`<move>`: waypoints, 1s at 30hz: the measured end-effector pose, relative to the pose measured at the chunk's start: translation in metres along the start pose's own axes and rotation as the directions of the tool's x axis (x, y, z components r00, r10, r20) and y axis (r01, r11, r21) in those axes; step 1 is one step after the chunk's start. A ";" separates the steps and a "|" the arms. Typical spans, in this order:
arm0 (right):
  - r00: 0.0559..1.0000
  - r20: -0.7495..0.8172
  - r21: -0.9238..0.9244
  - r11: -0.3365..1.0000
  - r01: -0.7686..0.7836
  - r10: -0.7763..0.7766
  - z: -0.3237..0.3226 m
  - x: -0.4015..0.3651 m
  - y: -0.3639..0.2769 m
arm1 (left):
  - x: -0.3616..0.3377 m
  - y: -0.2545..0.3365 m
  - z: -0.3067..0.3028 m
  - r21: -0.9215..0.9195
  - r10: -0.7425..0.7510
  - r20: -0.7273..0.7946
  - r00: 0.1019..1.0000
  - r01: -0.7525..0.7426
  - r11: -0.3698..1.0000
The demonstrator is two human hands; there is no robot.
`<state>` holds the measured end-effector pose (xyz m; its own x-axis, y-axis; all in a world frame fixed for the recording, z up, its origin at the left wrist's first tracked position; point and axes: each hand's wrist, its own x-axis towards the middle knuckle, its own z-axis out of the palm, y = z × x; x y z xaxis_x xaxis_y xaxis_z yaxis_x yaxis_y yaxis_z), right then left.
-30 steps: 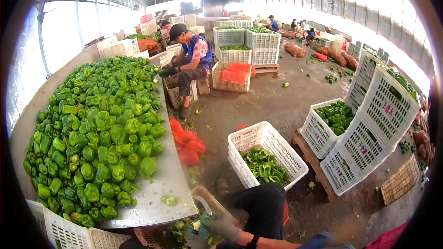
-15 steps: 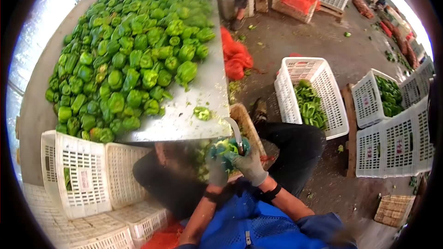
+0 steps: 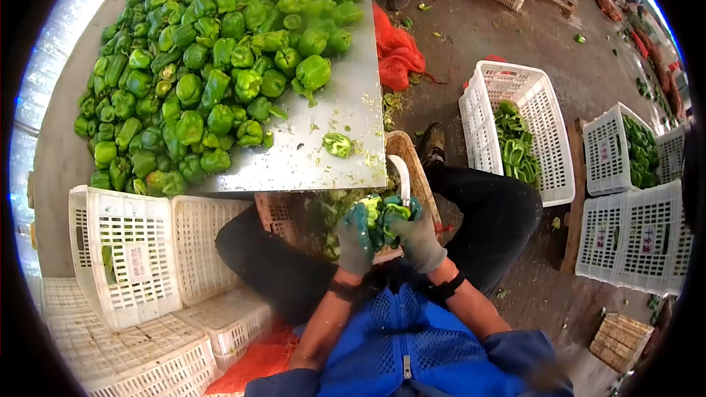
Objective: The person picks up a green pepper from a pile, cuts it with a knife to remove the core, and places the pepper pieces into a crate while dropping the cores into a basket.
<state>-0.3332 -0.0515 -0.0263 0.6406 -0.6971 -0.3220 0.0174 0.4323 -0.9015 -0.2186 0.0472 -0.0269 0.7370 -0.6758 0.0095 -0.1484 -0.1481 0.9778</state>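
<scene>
My left hand [image 3: 354,239], in a grey glove with green-coated fingers, is closed around a piece of green pepper [image 3: 372,210] whose pale inside shows. Close beside it, my gloved right hand [image 3: 418,240] grips a curved knife [image 3: 401,176], its blade pointing up and away from me. Another piece of pepper [image 3: 397,213] sits at the right hand's fingers. Both hands are above a crate of pepper scraps [image 3: 334,213] between my knees. Beyond them, a cut pepper piece [image 3: 337,145] lies on the metal table [image 3: 294,169].
A large heap of green peppers [image 3: 198,88] covers much of the table. White crates stand at left [image 3: 136,257] and right [image 3: 551,140], the right one holding cut peppers. Red netting [image 3: 397,48] lies on the floor by the table. Further back, part of a person's leg shows.
The pepper between my hands now shows as two pieces, pale inside exposed. The knife blade has turned more upright. The camera view has shifted, so the table and crates appear higher.
</scene>
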 end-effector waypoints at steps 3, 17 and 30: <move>0.970 0.213 0.559 0.799 -0.222 0.121 -0.004 0.002 -0.008 | 0.008 0.003 -0.010 -0.516 -0.359 0.275 0.892 0.452 0.727; 0.976 0.215 -0.147 0.989 0.007 0.025 -0.044 -0.002 -0.087 | 0.015 -0.060 -0.045 0.053 -0.162 -0.129 0.978 0.170 0.984; 0.661 -0.163 -0.987 0.130 -0.099 -0.732 -0.255 0.035 -0.144 | 0.151 -0.025 -0.044 0.843 0.285 0.249 0.926 -0.352 0.406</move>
<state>-0.5094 -0.2840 0.0186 0.2860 -0.8708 0.4000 -0.8184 -0.4391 -0.3706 -0.0749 -0.0191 -0.0411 0.4758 -0.8473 0.2358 -0.8757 -0.4314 0.2170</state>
